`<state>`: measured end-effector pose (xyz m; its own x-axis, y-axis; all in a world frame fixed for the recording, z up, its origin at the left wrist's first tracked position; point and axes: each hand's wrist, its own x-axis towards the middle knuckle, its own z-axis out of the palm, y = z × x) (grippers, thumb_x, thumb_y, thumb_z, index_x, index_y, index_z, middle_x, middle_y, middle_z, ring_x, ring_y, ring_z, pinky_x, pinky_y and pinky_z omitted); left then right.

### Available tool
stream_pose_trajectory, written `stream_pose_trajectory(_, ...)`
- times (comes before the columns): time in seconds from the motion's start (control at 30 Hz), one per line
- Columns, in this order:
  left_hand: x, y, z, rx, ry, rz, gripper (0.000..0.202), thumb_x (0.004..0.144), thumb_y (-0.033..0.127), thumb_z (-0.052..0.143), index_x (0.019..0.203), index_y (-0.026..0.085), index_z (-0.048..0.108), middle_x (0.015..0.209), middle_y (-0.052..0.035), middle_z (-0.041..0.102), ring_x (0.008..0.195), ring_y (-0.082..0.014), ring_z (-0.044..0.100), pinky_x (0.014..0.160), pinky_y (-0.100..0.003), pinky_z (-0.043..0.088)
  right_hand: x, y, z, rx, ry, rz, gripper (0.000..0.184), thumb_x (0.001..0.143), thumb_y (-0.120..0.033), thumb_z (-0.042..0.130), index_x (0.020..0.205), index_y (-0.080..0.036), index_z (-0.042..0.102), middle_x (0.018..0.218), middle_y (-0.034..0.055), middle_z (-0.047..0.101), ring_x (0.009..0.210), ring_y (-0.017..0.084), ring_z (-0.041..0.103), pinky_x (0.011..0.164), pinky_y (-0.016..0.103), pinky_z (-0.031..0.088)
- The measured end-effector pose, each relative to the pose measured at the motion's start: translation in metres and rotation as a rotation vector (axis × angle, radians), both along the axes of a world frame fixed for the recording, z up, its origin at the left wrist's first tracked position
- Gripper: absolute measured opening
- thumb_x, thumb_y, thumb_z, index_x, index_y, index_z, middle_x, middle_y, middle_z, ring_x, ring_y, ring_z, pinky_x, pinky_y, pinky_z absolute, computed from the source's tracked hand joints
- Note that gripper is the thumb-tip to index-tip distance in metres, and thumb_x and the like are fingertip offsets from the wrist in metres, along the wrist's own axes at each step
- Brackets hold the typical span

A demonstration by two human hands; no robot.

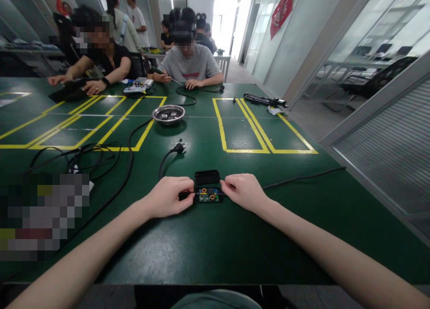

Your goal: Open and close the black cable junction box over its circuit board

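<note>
A small green circuit board with copper-wound coils and blue wires lies in an open black plastic case. Just behind it is the separate black case cover. My left hand pinches the black cable at the left end of the case, thumb and forefinger close together. At the right end, my right hand has its fingers curled round the other black cable, which runs out to the right across the table. Its exact grip is partly hidden. A black power plug on a cord lies beyond my left hand.
A metal bowl with metal parts stands farther back on the green table. Tangled black cables lie on the left, near a blurred-out object. A black tool lies at the back right. Two people work across the table.
</note>
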<state>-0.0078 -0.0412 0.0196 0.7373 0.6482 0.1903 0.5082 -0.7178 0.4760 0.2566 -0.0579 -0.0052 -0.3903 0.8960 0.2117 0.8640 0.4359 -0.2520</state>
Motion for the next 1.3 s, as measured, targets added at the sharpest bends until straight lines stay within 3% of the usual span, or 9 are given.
stream_pose_trajectory(0.2,-0.002,0.002,0.0,0.024,0.023,0.056,0.019,0.089,0.02,0.052,0.07,0.019,0.053,0.069,0.002,0.056,0.06,-0.012,0.053,0.058,-0.022,0.036,-0.008,0.004,0.0,-0.025,-0.034,-0.042,0.042,0.098,-0.027,0.051,0.057,-0.019,0.051,0.056,0.0016,0.06,0.052,0.013,0.053,0.056,0.027,0.025)
stream_pose_trajectory(0.37,-0.003,0.003,0.0,0.024,0.027,0.039,0.019,0.093,0.022,0.05,0.077,0.019,0.06,0.082,-0.002,0.061,0.077,-0.016,0.059,0.067,-0.024,0.043,-0.009,0.005,0.002,-0.05,-0.086,-0.072,0.042,0.099,-0.028,0.051,0.058,-0.019,0.054,0.056,0.0019,0.061,0.052,0.013,0.052,0.056,0.028,0.023)
stream_pose_trajectory(0.5,-0.003,0.004,-0.002,0.016,0.012,0.066,0.017,0.091,0.021,0.054,0.075,0.019,0.061,0.08,-0.0016,0.06,0.073,-0.0157,0.057,0.067,-0.025,0.043,-0.004,0.005,-0.001,-0.002,-0.024,-0.059,0.037,0.096,-0.029,0.052,0.061,-0.019,0.056,0.061,0.0014,0.061,0.056,0.014,0.053,0.056,0.028,0.026)
stream_pose_trajectory(0.6,0.0,0.006,-0.009,0.0,-0.03,0.125,0.017,0.088,0.023,0.058,0.073,0.018,0.064,0.074,-0.0013,0.06,0.073,-0.0169,0.057,0.067,-0.027,0.044,0.0,0.007,-0.006,0.097,0.132,-0.046,0.016,0.093,-0.028,0.057,0.084,-0.019,0.067,0.083,0.0046,0.068,0.072,0.017,0.062,0.064,0.028,0.04)
stream_pose_trajectory(0.7,0.004,0.008,-0.016,-0.007,-0.095,0.262,0.022,0.094,0.031,0.057,0.091,0.018,0.074,0.077,-0.0024,0.063,0.075,-0.0183,0.06,0.069,-0.029,0.047,0.002,0.011,-0.011,0.131,0.242,-0.028,0.022,0.094,-0.029,0.06,0.111,-0.017,0.069,0.103,0.01,0.068,0.094,0.024,0.064,0.081,0.035,0.05)
stream_pose_trajectory(0.8,0.007,0.009,-0.022,-0.002,-0.129,0.317,0.028,0.093,0.033,0.061,0.11,0.017,0.076,0.079,-0.0028,0.066,0.076,-0.0191,0.061,0.07,-0.03,0.049,0.003,0.013,-0.013,0.053,0.314,0.029,0.018,0.094,-0.028,0.063,0.106,-0.018,0.071,0.101,0.0092,0.067,0.096,0.025,0.063,0.085,0.04,0.052)
stream_pose_trajectory(1.03,0.005,0.007,-0.023,-0.06,-0.224,0.335,0.025,0.091,0.025,0.064,0.11,0.018,0.078,0.084,-0.0035,0.075,0.069,-0.0155,0.064,0.067,-0.027,0.051,0.002,0.007,-0.006,-0.276,0.72,0.046,0.019,0.087,-0.025,0.068,0.105,-0.018,0.067,0.088,0.0018,0.07,0.072,0.014,0.062,0.065,0.029,0.052)
stream_pose_trajectory(1.13,0.006,0.007,-0.021,-0.068,-0.261,0.315,0.025,0.091,0.025,0.063,0.109,0.019,0.079,0.086,-0.004,0.078,0.067,-0.0152,0.065,0.066,-0.026,0.052,0.002,0.005,-0.004,-0.315,0.818,0.051,0.024,0.086,-0.027,0.069,0.107,-0.017,0.071,0.09,0.0032,0.072,0.077,0.015,0.066,0.072,0.03,0.056)
stream_pose_trajectory(1.3,0.007,0.008,-0.018,-0.176,-0.34,0.284,0.026,0.092,0.032,0.063,0.106,0.016,0.078,0.093,-0.006,0.082,0.072,-0.0174,0.071,0.066,-0.026,0.055,0.005,0.007,-0.003,-0.384,0.904,0.061,0.02,0.082,-0.032,0.073,0.096,-0.017,0.075,0.092,0.0057,0.077,0.085,0.019,0.072,0.084,0.036,0.06)
